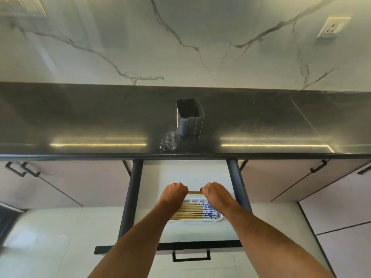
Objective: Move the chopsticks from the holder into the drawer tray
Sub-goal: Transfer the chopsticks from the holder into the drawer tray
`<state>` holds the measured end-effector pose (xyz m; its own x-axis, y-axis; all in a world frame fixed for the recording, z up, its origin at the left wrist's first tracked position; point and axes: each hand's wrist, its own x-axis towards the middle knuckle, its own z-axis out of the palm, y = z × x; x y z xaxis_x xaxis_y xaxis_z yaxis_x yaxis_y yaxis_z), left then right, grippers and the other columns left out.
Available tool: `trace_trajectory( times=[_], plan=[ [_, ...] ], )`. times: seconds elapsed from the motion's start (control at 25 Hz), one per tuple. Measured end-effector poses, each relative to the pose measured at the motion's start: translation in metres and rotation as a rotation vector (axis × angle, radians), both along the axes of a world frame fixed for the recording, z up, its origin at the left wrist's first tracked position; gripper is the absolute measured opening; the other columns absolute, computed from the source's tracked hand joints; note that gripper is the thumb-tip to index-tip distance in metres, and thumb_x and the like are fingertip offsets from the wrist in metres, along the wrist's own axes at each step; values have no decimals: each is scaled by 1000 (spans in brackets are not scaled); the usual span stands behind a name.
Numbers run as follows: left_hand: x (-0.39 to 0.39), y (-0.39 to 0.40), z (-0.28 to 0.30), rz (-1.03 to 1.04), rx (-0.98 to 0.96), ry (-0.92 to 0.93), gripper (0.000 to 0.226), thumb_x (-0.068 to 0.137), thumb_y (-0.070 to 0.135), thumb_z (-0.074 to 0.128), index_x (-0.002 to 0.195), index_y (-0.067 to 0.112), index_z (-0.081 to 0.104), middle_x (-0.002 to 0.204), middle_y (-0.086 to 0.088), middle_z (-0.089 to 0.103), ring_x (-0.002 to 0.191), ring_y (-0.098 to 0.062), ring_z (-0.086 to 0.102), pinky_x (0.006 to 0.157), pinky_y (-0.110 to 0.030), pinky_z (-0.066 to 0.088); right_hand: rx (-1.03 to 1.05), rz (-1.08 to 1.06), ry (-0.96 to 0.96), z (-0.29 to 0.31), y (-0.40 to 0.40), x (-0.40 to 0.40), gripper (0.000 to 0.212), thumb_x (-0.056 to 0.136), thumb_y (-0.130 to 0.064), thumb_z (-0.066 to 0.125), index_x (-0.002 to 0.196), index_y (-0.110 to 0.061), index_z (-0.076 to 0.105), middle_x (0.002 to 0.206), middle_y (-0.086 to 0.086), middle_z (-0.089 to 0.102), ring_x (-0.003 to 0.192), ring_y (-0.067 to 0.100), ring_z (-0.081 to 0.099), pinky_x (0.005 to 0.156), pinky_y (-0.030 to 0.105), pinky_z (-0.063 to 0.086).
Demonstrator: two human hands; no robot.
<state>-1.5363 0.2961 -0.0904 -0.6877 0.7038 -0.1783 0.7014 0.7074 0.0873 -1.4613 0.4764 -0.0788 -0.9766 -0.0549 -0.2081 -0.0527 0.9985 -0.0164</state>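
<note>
From the head view, your left hand (pixel 174 192) and right hand (pixel 214 192) are both curled into fists over the open drawer (pixel 186 173), knuckles up. Between them a short tan stretch of chopsticks (pixel 195 192) shows, each fist closed on one end of it, so both hands are clamped on the same bundle, held level and crosswise above the far edge of the white tray (pixel 218 219).

The tray sits in the drawer below your wrists. A row of chopsticks in the tray (pixel 188 212) lies flat side by side, tan shafts to the left and blue-and-white patterned ends to the right.

The dark holder (pixel 190 121) stands upright on the desk (pixel 80 117), near its front edge and roughly in line with the drawer. What you can see of its inside is dark, with no sticks rising above the rim.
</note>
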Motion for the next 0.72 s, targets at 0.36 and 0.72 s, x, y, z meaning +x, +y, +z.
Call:
trace_trajectory(
  times=[0.36,0.72],
  plan=[
    [17,-7,-96,27,3,-121,22,93,5,57,109,9,72,109,-12,72,98,-29,70,80,-34,54,67,45,-110,-95,-4,12,22,102,-12,56,121,-14,67,117,7,72,105,23,71,94,35,57],
    [7,-2,-119,70,-8,-183,27,87,-5,53,100,11,69,106,-9,71,101,-28,67,83,-36,53,60,17,-101,-123,0,8,25,96,-6,58,117,-16,67,118,3,70,109,23,67,96,39,53]
  ],
)
